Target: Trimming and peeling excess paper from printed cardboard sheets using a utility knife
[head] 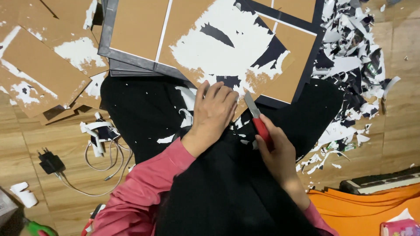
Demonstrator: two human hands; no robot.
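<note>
Brown cardboard fills the top of the frame: a large board (227, 48) with patches of white and black paper still stuck to it lies across my lap, its lower edge near the middle of the picture. My left hand (214, 111) rests palm down on that lower edge, fingers together and bent slightly, pressing the board against the black cloth (148, 113) over my knees. My right hand (278, 153), just right of centre, is closed around the red handle of a scraper knife (258, 119); its grey blade points up and to the left, with the tip touching the board's edge just beside my left fingertips. Both my sleeves are pink. Below the board is a dark grey framed panel (131, 59) jutting out at upper left, and further left a stack of other stripped brown boards (39, 74) lies on the wooden floor. A heap of torn white and black paper scraps (354, 57) covers the upper right. At lower left a black charger plug with a white cable (57, 164) lies on the floor, and orange sheets (367, 207) sit at lower right.
</note>
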